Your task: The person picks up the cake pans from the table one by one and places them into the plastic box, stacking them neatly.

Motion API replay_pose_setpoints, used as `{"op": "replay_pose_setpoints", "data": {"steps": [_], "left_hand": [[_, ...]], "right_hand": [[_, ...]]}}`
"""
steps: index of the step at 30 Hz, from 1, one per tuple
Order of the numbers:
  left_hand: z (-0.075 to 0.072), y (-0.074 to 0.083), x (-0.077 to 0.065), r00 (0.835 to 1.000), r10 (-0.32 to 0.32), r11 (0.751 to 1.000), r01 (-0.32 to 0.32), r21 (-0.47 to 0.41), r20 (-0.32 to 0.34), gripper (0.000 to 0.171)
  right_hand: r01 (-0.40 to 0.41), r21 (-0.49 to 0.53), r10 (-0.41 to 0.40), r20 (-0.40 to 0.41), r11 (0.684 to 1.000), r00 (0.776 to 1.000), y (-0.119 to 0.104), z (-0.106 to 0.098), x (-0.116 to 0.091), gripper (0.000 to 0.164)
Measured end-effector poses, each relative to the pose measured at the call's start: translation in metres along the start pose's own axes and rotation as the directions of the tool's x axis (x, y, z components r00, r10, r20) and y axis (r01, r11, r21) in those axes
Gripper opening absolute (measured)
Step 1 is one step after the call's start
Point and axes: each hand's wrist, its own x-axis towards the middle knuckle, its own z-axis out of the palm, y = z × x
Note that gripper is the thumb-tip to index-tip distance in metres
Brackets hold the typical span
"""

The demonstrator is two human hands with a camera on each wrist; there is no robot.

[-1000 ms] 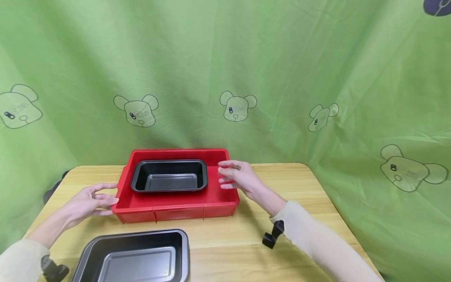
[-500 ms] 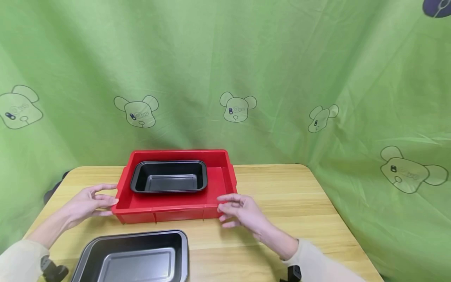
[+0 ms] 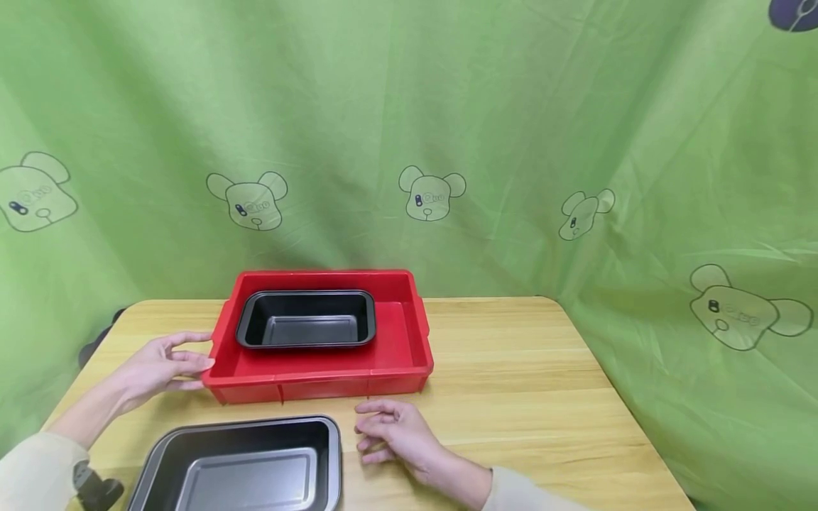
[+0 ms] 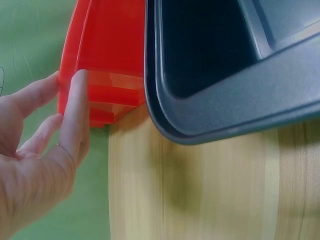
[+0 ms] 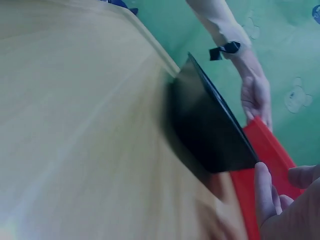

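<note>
A red plastic bin [image 3: 396, 333] stands at the back of the table, and a smaller black loaf pan [image 3: 312, 330] lies inside it. The fingertips of my left hand [image 3: 153, 365] touch the bin's left end, also seen in the left wrist view with the fingers [image 4: 75, 110] against the red wall. In front of the bin sits a larger dark baking pan [image 3: 252, 475], cut off by the lower frame edge. My right hand [image 3: 399, 434] is just right of this pan, apart from it, with loosely bent fingers and nothing held.
The wooden table [image 3: 511, 383] extends to the right of the bin. A green curtain [image 3: 498, 135] with bear-head prints hangs behind and beside the table. The right wrist view is partly blurred.
My right hand has left the bin's right end, passed its front right corner and come forward and left beside the larger pan. The left hand and both pans stay in place.
</note>
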Motion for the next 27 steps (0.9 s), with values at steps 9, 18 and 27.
{"op": "replay_pose_setpoints", "data": {"steps": [9, 18, 27], "left_hand": [[0.001, 0.002, 0.0, 1.0, 0.005, 1.0, -0.005, 0.002, 0.004, 0.081], [0.0, 0.0, 0.0, 1.0, 0.007, 1.0, -0.007, -0.003, 0.006, 0.079], [0.0, 0.0, 0.001, 1.0, 0.002, 1.0, -0.002, 0.012, 0.005, 0.082]], "right_hand": [[-0.031, 0.026, 0.031, 0.005, 0.999, 1.0, 0.012, 0.025, 0.007, 0.035], [-0.026, 0.013, 0.026, -0.01, 1.0, 1.0, 0.018, 0.037, 0.012, 0.035], [-0.037, 0.024, 0.037, -0.018, 0.999, 0.999, 0.02, 0.041, 0.014, 0.035]]}}
